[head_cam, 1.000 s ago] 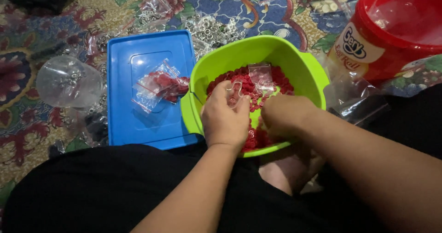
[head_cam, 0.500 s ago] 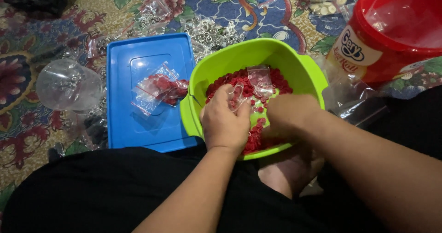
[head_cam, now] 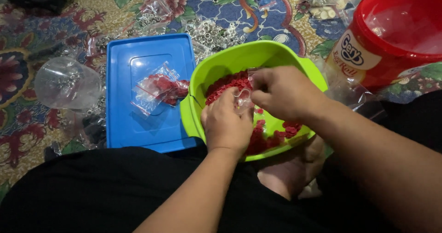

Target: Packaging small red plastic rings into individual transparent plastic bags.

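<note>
A flowered carpet (head_cam: 27, 76) bears a blue lid (head_cam: 138, 122), green basin (head_cam: 258, 56), red bucket (head_cam: 368, 58) — and a clear cup (head_cam: 66, 83).

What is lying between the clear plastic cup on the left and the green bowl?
In the head view, a blue lid lies flat between the clear plastic cup and the green bowl. On it rest small clear bags holding red pieces.

A blue plastic lid (head_cam: 138, 118) lies flat on a flower-patterned carpet (head_cam: 27, 40), carrying a few small clear bags of red pieces (head_cam: 159, 89). Left of the lid, a clear plastic cup (head_cam: 66, 82) lies on its side. A red tub (head_cam: 391, 35) with a cream label stands at the upper right. Small silver rings (head_cam: 212, 35) are scattered on the carpet above the lid, and a bag of pale pieces (head_cam: 322, 0) rests near the top edge.
</note>
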